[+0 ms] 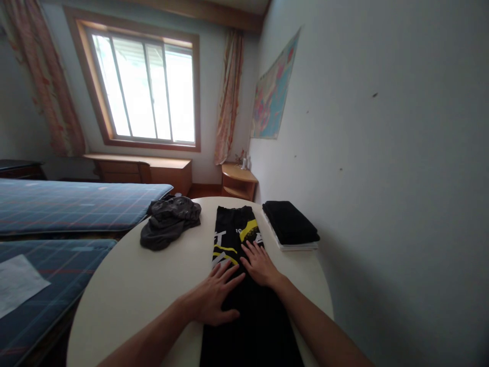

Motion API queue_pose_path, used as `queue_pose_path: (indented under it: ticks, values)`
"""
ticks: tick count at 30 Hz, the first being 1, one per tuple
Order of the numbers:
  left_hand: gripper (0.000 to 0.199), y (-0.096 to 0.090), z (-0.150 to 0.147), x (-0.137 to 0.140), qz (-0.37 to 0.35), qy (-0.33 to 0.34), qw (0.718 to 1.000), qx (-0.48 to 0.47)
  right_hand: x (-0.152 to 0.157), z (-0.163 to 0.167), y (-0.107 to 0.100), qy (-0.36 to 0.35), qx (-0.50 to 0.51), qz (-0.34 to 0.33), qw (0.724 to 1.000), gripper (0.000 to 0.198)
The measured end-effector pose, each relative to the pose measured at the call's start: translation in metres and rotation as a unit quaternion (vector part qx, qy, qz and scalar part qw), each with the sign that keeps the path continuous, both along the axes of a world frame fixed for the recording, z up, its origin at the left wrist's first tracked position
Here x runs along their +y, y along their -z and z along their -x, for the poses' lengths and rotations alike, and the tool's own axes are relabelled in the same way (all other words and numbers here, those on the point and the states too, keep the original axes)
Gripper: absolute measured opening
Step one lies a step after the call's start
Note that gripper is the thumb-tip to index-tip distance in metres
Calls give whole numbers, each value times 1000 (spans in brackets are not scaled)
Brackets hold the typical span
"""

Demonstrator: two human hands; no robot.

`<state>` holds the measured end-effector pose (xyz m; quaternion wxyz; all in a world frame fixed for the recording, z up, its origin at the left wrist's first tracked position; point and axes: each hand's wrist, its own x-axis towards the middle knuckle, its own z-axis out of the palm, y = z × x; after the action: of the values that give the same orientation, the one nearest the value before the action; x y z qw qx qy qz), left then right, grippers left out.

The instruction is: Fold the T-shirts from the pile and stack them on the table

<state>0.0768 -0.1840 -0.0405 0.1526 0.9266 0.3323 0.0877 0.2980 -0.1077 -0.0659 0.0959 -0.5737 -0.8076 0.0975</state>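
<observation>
A black garment (248,311) with yellow and white print lies flat in a long folded strip down the round white table (122,290). On its left side rests my left hand (216,295), palm down with the fingers spread. My right hand (260,262) lies flat on the strip's right side, a little farther from me, its fingers stretched out over the printed part. Neither hand grips the cloth. The near end of the garment runs out of the bottom of the view, and I cannot tell which kind of garment it is.
A crumpled dark grey cloth (170,221) lies at the table's far left. Folded black clothes (290,221) sit on white ones at the right, close to the wall (382,229). Blue checked mattresses (76,204) stand on the left; one bears a white sheet of paper (21,283).
</observation>
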Motion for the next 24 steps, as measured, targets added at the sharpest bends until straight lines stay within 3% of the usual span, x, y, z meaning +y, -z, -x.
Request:
queue_pose_path:
  ticks: [7, 13, 17, 20, 24]
  values:
    - [49, -6, 14, 4, -42, -7, 998, -52, -30, -17, -5, -43, 41, -13, 998, 57]
    - [54, -11, 20, -6, -30, 6, 999, -20, -78, -30, -11, -92, 38, 30, 995, 61]
    - [30, -16, 32, -13, -10, 14, 999, -51, -103, -45, -22, -127, 99, 47, 986, 46]
    - [35, -16, 47, -16, 0, 21, 998, -64, -112, -64, -31, -152, 146, 40, 977, 37]
    - [39, -12, 64, -24, 6, 36, 997, -68, -124, -86, -48, -177, 128, 43, 975, 29]
